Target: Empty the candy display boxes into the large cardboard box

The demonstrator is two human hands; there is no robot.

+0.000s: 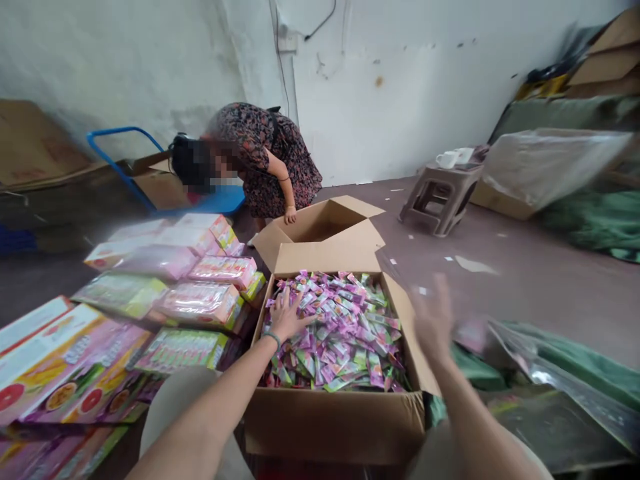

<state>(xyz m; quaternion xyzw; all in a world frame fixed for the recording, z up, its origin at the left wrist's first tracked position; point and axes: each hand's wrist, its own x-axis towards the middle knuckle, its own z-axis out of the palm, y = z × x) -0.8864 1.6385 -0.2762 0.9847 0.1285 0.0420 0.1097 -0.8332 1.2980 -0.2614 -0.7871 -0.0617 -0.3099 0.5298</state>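
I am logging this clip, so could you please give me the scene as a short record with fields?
Setting: concrete floor by a white wall
Left hand: left hand open, resting on the packets
Right hand: right hand open, blurred, raised over the box's right flap, holding nothing
Box: open cardboard box, full of small pink, purple and green packets
Left of box: stacked pink and green cartons
Behind: second open box, with another person bending over it
Far right: stool with white cups

printed cartons [60,373], sachets [340,333], no lettering legible (too blurred)
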